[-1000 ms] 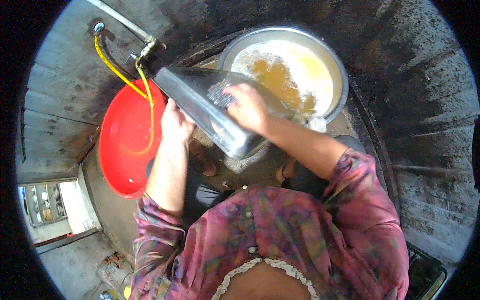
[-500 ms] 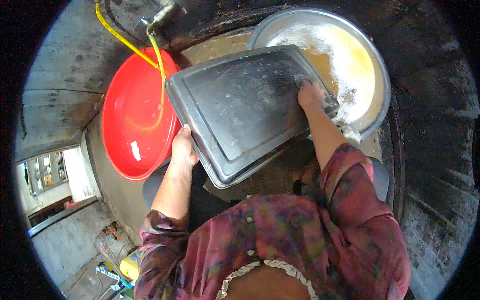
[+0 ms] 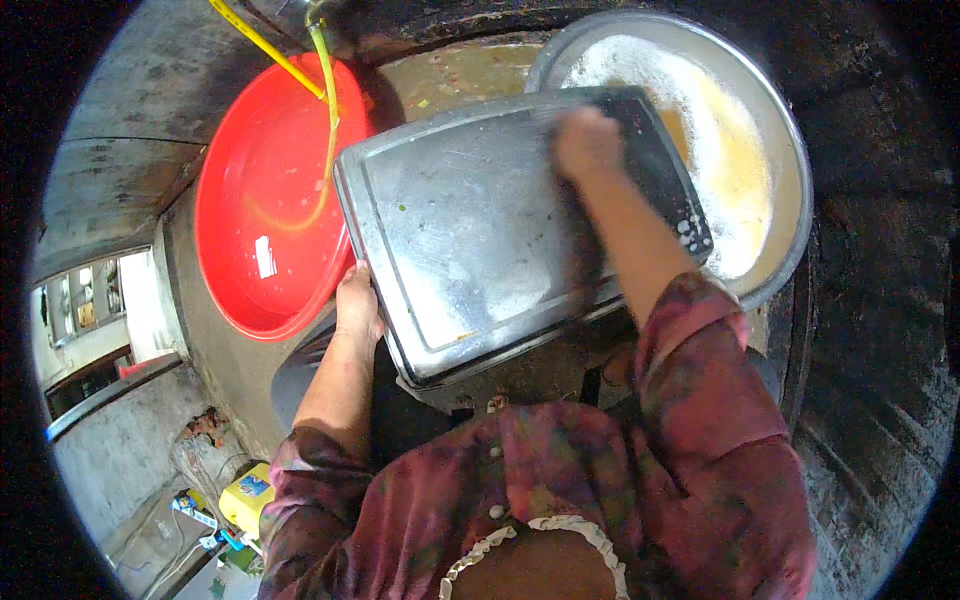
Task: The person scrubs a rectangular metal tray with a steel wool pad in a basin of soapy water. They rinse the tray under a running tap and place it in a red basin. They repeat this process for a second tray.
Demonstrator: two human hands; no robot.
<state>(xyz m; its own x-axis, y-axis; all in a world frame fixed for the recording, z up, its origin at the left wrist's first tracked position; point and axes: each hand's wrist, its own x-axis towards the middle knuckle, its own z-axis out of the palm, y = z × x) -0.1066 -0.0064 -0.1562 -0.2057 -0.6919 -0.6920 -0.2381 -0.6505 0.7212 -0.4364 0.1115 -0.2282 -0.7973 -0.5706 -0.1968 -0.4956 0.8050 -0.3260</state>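
Note:
A large rectangular metal tray (image 3: 470, 230) lies tilted across my lap, its flat underside up, grey and shiny with a dark right end and some suds at the right corner. My left hand (image 3: 357, 303) grips its left edge, the thumb on top and the fingers hidden beneath. Closed and smeared by motion, my right hand (image 3: 588, 145) presses on the upper right part of the tray's face. Whatever it holds is too blurred and covered to make out. The tray's far right corner overlaps the rim of a metal basin (image 3: 790, 130) with foamy, yellowish water.
On the left stands a red plastic tub (image 3: 225, 240), with a yellow hose (image 3: 332, 130) hanging into it. Dark, stained walls (image 3: 880, 300) close in on the right. A yellow container (image 3: 245, 497) and cables sit at the lower left.
My right hand has moved left and away from me across the tray. The tray has shifted slightly right, and its face now looks brighter. My left hand keeps its hold.

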